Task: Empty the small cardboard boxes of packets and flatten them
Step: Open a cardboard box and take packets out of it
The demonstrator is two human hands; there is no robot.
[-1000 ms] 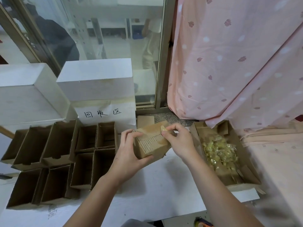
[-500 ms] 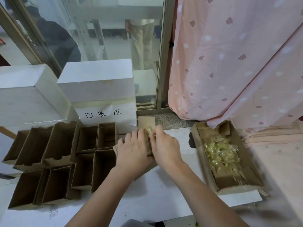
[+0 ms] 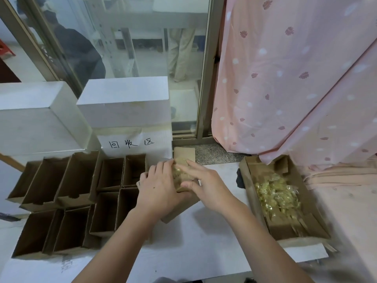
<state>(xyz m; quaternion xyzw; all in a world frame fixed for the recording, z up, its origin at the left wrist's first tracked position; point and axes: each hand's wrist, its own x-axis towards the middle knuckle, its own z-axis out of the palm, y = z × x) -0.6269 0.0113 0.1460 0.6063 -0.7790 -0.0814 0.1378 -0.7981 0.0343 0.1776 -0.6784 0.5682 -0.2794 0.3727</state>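
surface (image 3: 204,242): white | left: open empty cardboard boxes (image 3: 67,201) in rows | far left: white boxes (image 3: 124,103) | right: cardboard tray (image 3: 318,231) holding yellow packets (image 3: 277,195) | centre: small cardboard box (image 3: 181,207)

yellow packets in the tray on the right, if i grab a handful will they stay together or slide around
The yellow packets lie in a loose, glossy heap, so they would likely slip apart and spill from a handful. They look small and thinly wrapped, probably light and crinkly. The cardboard tray has low walls, so a hard push might scatter some over the rim.
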